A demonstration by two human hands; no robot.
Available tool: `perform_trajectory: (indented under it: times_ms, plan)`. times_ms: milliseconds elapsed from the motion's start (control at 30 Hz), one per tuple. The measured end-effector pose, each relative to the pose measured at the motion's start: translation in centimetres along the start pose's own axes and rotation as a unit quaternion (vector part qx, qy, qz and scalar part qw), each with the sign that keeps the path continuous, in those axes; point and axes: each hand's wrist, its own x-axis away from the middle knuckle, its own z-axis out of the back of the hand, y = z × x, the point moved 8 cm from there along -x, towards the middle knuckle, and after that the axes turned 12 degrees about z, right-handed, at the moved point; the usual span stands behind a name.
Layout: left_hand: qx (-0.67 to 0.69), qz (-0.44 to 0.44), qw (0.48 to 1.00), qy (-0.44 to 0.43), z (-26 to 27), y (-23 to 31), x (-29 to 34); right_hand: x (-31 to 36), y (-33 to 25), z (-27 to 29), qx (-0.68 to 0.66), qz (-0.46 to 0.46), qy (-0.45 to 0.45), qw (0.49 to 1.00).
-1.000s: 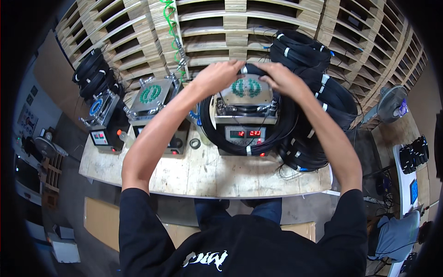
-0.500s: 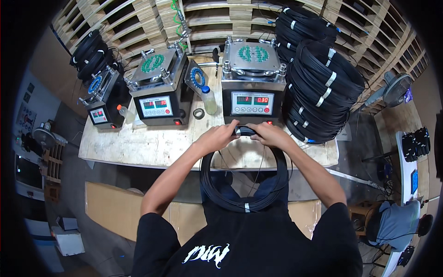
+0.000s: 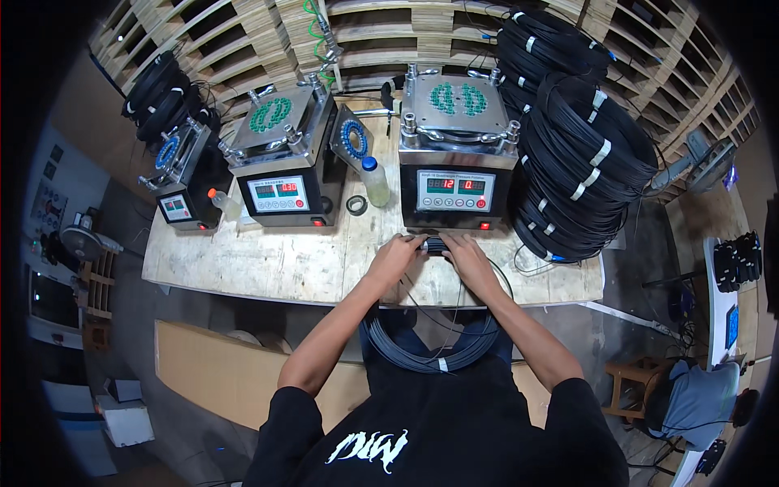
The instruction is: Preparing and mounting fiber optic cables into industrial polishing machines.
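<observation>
A coil of black cable (image 3: 406,354) is in both my hands, its near part hanging over the table's front edge above my lap. A white tie binds the near part. My left hand (image 3: 398,258) wraps the far part of the coil from the left, beside another white tie. From the right, my right hand (image 3: 471,258) closes round the same bundle, close to the left. Just beyond them stands a polishing machine (image 3: 458,195) with a lit display and green pieces ringed on its metal top plate.
Two more polishing machines (image 3: 284,195) (image 3: 182,187) stand left on the wooden table (image 3: 243,260). Between them and the right machine are a blue-capped bottle (image 3: 375,185) and a dark ring (image 3: 355,204). Stacked cable coils (image 3: 580,170) rise at right. A seated person (image 3: 698,398) is far right.
My hands have lowered the gripped part of the coil toward the tabletop, and the ring looks flatter. Both hands still hold it. The view has shifted slightly, and the machine displays have changed.
</observation>
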Motion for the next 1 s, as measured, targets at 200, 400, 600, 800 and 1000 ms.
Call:
perform_trajectory:
  times_ms: [200,400,600,800,1000]
  plan:
    - [0.002,0.015,1.0,0.023,0.0,-0.3,-1.1,0.0,0.9,-0.3,0.042,-0.026,0.041,0.998]
    - [0.008,0.049,0.999,0.021,1.1,-0.2,-1.5,-1.4,0.6,-0.8,0.13,-0.04,-0.004,0.991]
    - [0.034,0.011,0.996,0.08,2.0,0.5,-1.1,-1.5,0.0,0.8,0.144,-0.044,0.04,0.988]
    - [0.124,0.013,0.987,0.1,4.4,1.1,-0.4,-1.4,0.2,3.2,0.09,-0.05,0.084,0.991]
    - [0.243,0.004,0.935,0.257,15.5,1.1,-2.8,-3.7,-0.4,16.6,-0.111,-0.04,0.267,0.956]
